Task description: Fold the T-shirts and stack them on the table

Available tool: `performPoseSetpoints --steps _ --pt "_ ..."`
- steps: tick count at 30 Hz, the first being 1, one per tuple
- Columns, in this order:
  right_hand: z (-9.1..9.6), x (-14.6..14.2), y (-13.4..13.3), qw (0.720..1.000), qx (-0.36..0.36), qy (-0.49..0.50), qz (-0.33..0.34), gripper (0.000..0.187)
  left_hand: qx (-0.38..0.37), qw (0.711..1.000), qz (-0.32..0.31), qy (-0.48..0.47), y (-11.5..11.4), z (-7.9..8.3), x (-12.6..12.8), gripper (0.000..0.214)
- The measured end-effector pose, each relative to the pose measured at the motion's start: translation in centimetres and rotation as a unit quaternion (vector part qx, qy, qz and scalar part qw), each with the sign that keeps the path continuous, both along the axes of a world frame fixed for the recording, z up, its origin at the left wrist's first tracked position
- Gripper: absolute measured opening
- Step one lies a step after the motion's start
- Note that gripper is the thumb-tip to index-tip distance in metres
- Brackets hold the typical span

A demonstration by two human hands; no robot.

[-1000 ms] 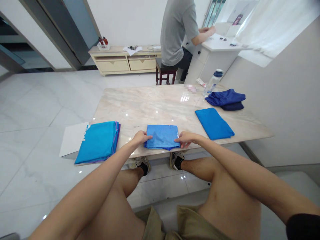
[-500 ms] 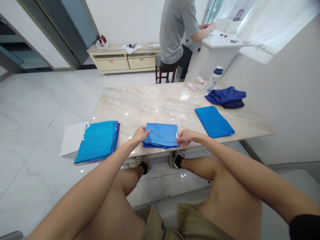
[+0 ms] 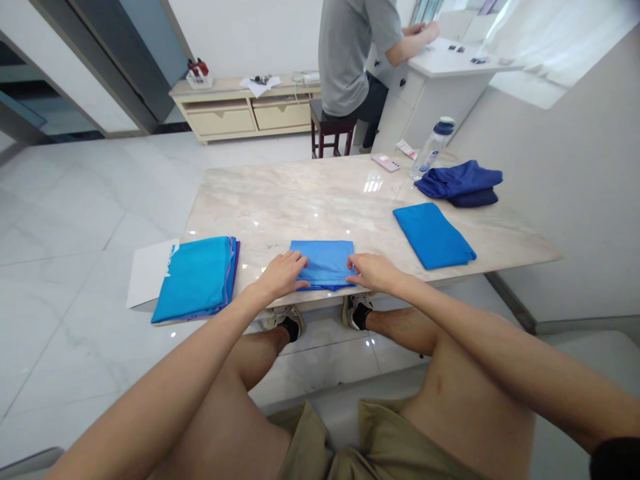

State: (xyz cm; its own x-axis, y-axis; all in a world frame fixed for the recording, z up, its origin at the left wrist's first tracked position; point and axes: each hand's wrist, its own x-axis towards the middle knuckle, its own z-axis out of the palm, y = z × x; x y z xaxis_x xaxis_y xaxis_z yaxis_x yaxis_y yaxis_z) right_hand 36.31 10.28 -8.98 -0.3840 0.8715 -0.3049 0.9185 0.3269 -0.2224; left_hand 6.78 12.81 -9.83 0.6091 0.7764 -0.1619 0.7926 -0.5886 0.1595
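Note:
A folded blue cloth (image 3: 325, 261) lies near the front edge of the pale marble table (image 3: 300, 193), with a darker layer showing at its front fold. My left hand (image 3: 283, 275) lies over the cloth's left front corner. My right hand (image 3: 373, 272) rests on its right side, fingertips on the fabric. To the left stands a thick teal folded stack (image 3: 195, 280) with a purple edge, and to the right lies a flat blue folded cloth (image 3: 433, 235).
A navy crumpled garment (image 3: 460, 185), a water bottle (image 3: 433, 150) and a pink card (image 3: 385, 163) lie at the far right. A white board (image 3: 149, 273) juts past the table's left edge. A seated co-worker (image 3: 347, 60) works at a white counter beyond.
Both hands have shifted further over the blue cloth's front corners, and less of its darker layer shows. The whole view has tipped slightly.

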Motion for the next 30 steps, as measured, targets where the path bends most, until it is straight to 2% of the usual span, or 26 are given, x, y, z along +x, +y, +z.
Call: performPoseSetpoints --steps 2,4,7,11,13,16,18,21,23,25,27,30 --pt "-0.4 -0.2 -0.2 0.998 -0.006 0.005 0.059 0.033 -0.015 0.999 -0.042 0.025 -0.3 -0.4 0.0 0.042" --pt "-0.8 -0.3 -0.2 0.995 -0.011 -0.009 0.097 0.030 -0.030 0.996 -0.069 0.049 -0.4 -0.8 -0.2 0.037" --pt "-1.5 -0.1 -0.3 0.992 0.012 -0.035 0.118 0.023 -0.041 0.994 -0.081 0.068 -0.5 -1.0 -0.5 0.019" --pt "-2.1 0.6 -0.9 0.992 0.039 -0.025 0.120 0.027 -0.049 0.993 -0.082 0.066 -0.8 -0.5 -0.7 0.021" --pt "-2.2 1.1 -1.2 0.991 0.009 -0.007 0.136 0.026 -0.067 0.991 -0.094 0.064 -1.0 -0.2 -0.7 0.024" --pt "-2.0 1.9 -1.2 0.984 -0.082 0.023 0.155 0.018 -0.117 0.985 -0.112 0.061 -0.8 0.1 -1.3 0.020" --pt "-1.8 2.3 -0.6 0.987 -0.099 0.040 0.120 0.011 -0.128 0.988 -0.078 0.047 -0.3 0.1 -1.9 0.019" --pt "-1.7 2.4 1.2 0.997 -0.041 0.065 0.006 0.022 -0.095 0.995 0.034 0.010 0.8 -0.2 -2.9 0.032" --pt "-2.0 2.2 2.7 0.994 -0.012 0.080 -0.079 0.022 -0.068 0.992 0.101 -0.019 1.6 -0.6 -3.3 0.031" --pt "-2.5 2.1 4.2 0.987 0.009 0.085 -0.134 0.028 -0.036 0.989 0.135 -0.041 2.3 -1.1 -3.3 0.028" --pt "-3.2 2.0 5.4 0.989 0.048 0.075 -0.114 0.041 0.008 0.990 0.137 -0.042 2.8 -1.7 -2.8 0.034" --pt "-4.4 1.6 6.2 0.994 0.095 0.051 0.007 0.065 0.078 0.991 0.108 -0.022 3.4 -2.6 -1.2 0.048"
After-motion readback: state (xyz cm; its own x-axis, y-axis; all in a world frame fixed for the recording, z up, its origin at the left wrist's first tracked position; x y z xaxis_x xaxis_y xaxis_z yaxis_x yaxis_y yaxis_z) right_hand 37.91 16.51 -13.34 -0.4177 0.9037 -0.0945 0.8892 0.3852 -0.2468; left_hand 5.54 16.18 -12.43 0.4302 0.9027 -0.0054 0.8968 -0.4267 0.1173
